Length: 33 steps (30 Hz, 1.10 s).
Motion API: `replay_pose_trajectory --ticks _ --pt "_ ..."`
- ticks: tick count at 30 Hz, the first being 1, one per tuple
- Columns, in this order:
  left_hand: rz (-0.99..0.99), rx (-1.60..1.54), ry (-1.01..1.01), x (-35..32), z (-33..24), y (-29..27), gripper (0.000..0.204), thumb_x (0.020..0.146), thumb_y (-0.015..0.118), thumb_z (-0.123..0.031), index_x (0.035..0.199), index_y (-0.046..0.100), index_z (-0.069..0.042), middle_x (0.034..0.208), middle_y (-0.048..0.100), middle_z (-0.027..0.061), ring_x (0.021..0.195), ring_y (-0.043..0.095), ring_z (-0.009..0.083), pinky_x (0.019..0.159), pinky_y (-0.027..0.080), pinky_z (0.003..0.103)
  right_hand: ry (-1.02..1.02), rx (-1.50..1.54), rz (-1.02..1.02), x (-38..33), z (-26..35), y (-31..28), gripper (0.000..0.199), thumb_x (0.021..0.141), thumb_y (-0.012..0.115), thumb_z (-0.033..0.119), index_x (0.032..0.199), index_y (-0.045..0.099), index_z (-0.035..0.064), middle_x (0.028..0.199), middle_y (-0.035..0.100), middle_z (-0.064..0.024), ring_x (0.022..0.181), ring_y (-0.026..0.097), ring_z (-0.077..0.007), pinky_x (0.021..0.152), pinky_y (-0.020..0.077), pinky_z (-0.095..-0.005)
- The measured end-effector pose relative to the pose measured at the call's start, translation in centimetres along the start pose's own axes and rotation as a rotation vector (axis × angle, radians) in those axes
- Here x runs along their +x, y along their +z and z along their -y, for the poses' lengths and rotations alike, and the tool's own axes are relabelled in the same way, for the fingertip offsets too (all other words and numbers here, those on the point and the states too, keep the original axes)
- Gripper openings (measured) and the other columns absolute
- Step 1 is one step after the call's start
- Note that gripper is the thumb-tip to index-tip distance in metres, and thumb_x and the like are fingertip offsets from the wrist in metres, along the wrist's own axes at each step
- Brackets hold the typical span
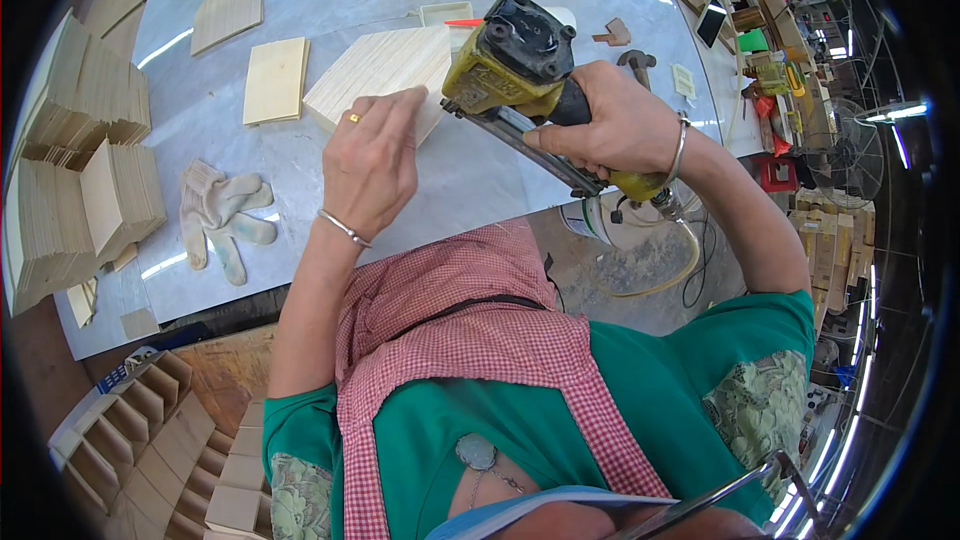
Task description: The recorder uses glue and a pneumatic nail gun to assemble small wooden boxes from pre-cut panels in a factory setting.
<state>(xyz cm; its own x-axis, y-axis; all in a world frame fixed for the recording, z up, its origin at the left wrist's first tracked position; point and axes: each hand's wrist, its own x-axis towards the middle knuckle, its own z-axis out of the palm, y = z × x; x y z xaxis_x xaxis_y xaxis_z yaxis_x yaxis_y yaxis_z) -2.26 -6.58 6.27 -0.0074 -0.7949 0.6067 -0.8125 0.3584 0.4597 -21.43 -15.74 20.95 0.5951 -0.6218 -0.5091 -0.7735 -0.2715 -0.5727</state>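
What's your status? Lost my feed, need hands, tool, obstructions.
Right hand gripped around yellow pneumatic nail gun. Left hand resting on pale wooden panel. Worn white work gloves lie left, apart.

Bare table [470,185] between gloves [222,215] and nail gun [520,75]; wood stacks [85,180] crowding left.

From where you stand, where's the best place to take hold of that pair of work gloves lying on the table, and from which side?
Probably at the cuff end of the work gloves, near the top left of the pair, coming straight down from above. They lie flat on the table with fingers spread toward the near edge, so the bunched cuffs look like the thickest part to pinch.
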Motion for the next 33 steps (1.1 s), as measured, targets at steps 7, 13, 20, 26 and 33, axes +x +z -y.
replay_pose_trajectory --ticks 7,13,20,26,33 --pt "-0.006 -0.277 -0.206 -0.2 1.6 -0.1 0.037 0.079 0.047 0.008 0.111 0.058 -0.006 0.095 0.065 0.0113 0.087 0.060 0.0301 0.074 0.048 0.037 -0.038 0.002 -0.049 -1.3 0.7 1.4 0.038 0.072 0.068 0.026 0.092 0.062 -0.0051 0.064 0.062 -0.0143 0.057 0.059 -0.0216 0.059 0.0481 -0.0341" --pt "-0.031 -0.328 -0.238 -0.3 1.5 -0.1 0.042 0.074 0.044 0.012 0.110 0.059 -0.006 0.096 0.066 0.0115 0.090 0.061 0.0293 0.078 0.049 0.036 -0.061 0.109 0.011 -1.2 1.2 2.7 0.028 0.081 0.070 0.018 0.099 0.062 -0.0013 0.055 0.054 -0.0001 0.044 0.048 -0.0060 0.041 0.0391 -0.0233" --pt "-0.044 -0.331 -0.231 -0.5 1.6 0.1 0.042 0.074 0.044 0.011 0.110 0.059 -0.005 0.098 0.066 0.0112 0.088 0.060 0.0291 0.078 0.048 0.037 0.019 0.052 0.042 -1.2 2.4 2.9 0.035 0.072 0.068 0.023 0.090 0.062 -0.0055 0.062 0.063 -0.0111 0.056 0.060 -0.0172 0.058 0.0485 -0.0316" --pt "-0.037 -0.327 -0.242 -0.5 1.6 0.1 0.043 0.072 0.045 0.011 0.110 0.059 -0.005 0.099 0.065 0.0107 0.089 0.060 0.0290 0.077 0.048 0.037 0.008 0.028 0.044 -1.2 2.5 3.0 0.035 0.072 0.068 0.023 0.090 0.062 -0.0062 0.062 0.062 -0.0124 0.055 0.059 -0.0180 0.058 0.0480 -0.0324" --pt "-0.045 -0.323 -0.237 -0.7 1.8 0.3 0.043 0.071 0.046 0.011 0.109 0.060 -0.005 0.100 0.065 0.0105 0.089 0.060 0.0287 0.077 0.049 0.037 0.044 0.031 0.037 -1.2 2.7 3.1 0.037 0.072 0.069 0.024 0.091 0.062 -0.0065 0.061 0.060 -0.0122 0.054 0.056 -0.0179 0.057 0.0474 -0.0326"
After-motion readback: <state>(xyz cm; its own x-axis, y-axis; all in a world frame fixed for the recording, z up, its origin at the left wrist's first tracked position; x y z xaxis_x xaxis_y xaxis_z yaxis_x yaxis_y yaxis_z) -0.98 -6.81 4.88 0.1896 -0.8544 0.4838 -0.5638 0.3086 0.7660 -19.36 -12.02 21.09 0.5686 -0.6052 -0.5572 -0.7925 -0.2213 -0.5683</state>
